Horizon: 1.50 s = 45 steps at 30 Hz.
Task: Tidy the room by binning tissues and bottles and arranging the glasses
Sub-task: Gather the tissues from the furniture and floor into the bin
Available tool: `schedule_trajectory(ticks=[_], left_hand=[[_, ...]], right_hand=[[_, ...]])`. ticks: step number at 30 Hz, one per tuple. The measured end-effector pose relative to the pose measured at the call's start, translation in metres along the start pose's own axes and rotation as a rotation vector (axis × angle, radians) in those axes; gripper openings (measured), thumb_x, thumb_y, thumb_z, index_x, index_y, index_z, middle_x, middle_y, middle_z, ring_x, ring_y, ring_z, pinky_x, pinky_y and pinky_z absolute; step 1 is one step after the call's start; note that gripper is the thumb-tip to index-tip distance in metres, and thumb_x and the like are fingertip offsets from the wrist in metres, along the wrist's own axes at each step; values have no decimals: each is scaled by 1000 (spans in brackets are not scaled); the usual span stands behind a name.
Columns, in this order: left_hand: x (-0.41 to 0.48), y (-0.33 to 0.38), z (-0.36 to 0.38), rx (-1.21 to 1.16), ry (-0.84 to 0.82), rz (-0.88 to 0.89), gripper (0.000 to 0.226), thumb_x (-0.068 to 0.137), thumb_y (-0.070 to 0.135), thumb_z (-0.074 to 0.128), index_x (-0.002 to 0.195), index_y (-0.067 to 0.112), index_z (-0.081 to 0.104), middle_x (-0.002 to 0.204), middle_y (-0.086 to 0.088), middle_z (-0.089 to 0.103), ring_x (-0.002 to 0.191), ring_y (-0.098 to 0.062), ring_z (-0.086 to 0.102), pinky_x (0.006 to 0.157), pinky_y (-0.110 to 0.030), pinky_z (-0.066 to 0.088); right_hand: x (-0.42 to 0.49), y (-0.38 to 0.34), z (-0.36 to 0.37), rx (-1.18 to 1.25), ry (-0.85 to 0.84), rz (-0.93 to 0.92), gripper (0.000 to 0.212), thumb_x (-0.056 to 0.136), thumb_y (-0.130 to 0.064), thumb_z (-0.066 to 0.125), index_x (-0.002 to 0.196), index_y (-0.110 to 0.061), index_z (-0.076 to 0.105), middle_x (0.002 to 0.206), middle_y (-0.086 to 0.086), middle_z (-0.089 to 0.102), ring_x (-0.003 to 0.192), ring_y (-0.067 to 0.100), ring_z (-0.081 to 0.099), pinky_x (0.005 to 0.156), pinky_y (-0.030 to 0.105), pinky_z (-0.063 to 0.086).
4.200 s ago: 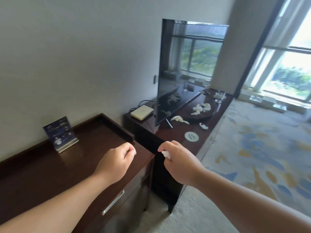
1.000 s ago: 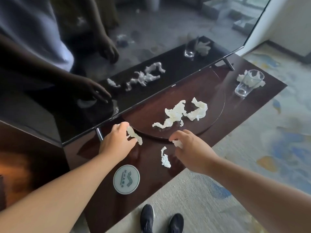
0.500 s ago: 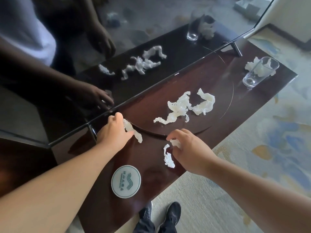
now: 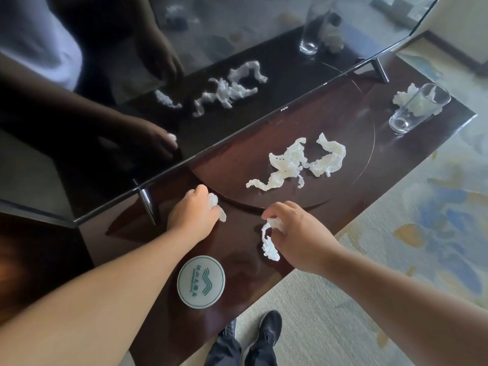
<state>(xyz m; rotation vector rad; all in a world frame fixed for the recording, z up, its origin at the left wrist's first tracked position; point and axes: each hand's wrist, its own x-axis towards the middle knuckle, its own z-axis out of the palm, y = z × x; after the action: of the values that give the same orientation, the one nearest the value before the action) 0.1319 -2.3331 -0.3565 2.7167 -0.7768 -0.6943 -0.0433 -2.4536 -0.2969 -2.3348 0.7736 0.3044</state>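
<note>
Early days: left hand (image 4: 194, 215) fingers grip one tissue scrap (image 4: 215, 204), right hand (image 4: 303, 239) fingers pinch a tissue strip (image 4: 269, 245). Crumpled tissues (image 4: 298, 162) and the glass (image 4: 417, 109) wait on the desk (image 4: 237, 249).

Five crumpled tissues (image 4: 285, 165); one glass (image 4: 417, 109); one round coaster (image 4: 201, 281); one television (image 4: 264, 22); one round tray (image 4: 351, 122); two black shoes (image 4: 269, 328).
</note>
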Motion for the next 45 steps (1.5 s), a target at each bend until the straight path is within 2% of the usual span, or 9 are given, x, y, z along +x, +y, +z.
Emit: schedule_trajectory(ticks=[6, 11, 19, 24, 29, 34, 37, 40, 45], left_hand=[[-24, 3, -16, -109, 15, 79, 21, 84, 23, 54, 91, 12, 38, 85, -10, 57, 76, -36, 53, 62, -38, 45], [-45, 7, -33, -121, 54, 220, 19, 88, 17, 45, 106, 21, 50, 83, -3, 57, 79, -31, 53, 64, -34, 43], [-62, 13, -41, -194, 74, 338, 18, 82, 7, 45, 73, 20, 51, 78, 3, 59, 72, -22, 53, 62, -37, 46], [-68, 10, -36, -230, 31, 312, 16, 81, 7, 46, 77, 19, 55, 76, 4, 62, 72, -19, 55, 60, -33, 46], [-71, 2, -29, -219, -2, 281, 17, 83, 7, 46, 77, 20, 56, 74, 5, 59, 69, -16, 54, 54, -27, 40], [-68, -2, -27, -214, -22, 261, 17, 82, 7, 46, 79, 19, 57, 75, 6, 61, 69, -13, 54, 53, -25, 38], [-65, -3, -26, -213, -31, 258, 17, 82, 7, 45, 80, 19, 57, 75, 6, 63, 67, -11, 54, 53, -25, 38], [-62, -4, -24, -203, -40, 261, 17, 82, 7, 45, 79, 19, 56, 75, 5, 63, 68, -12, 54, 53, -25, 39], [-60, -4, -20, -202, -50, 263, 16, 81, 8, 45, 79, 19, 56, 75, 5, 63, 68, -13, 55, 53, -25, 40]], right_hand=[[-7, -2, 1, -10, 4, 9, 31, 92, -16, 46, 120, -28, 54, 120, -7, 51, 89, 18, 60, 75, 31, 51], [-19, -1, 1, -20, 17, 20, 31, 92, -17, 46, 120, -27, 53, 118, -6, 51, 85, 15, 57, 71, 29, 48], [-29, -1, 16, -43, 8, 34, 36, 92, -13, 46, 125, -28, 49, 124, -4, 48, 104, 18, 54, 81, 32, 50], [-23, 1, 32, -81, -7, 18, 48, 91, -10, 45, 136, -28, 46, 134, -5, 45, 121, 18, 46, 86, 28, 46], [-13, 3, 45, -124, -35, -15, 58, 90, -6, 43, 145, -27, 39, 147, -7, 36, 135, 17, 31, 102, 31, 42], [-10, 6, 57, -170, -81, -9, 63, 87, 0, 43, 146, -21, 36, 156, -3, 22, 144, 19, 15, 103, 38, 45], [-9, 8, 63, -211, -97, -9, 60, 84, 4, 46, 140, -19, 39, 152, 1, 23, 140, 24, 17, 98, 38, 48], [-7, 9, 67, -250, -64, 4, 47, 82, 4, 46, 124, -17, 45, 129, 4, 35, 114, 26, 33, 86, 34, 49], [-6, 9, 65, -245, -55, 51, 20, 88, 1, 42, 97, -16, 38, 97, 3, 33, 89, 22, 32, 72, 34, 41]])
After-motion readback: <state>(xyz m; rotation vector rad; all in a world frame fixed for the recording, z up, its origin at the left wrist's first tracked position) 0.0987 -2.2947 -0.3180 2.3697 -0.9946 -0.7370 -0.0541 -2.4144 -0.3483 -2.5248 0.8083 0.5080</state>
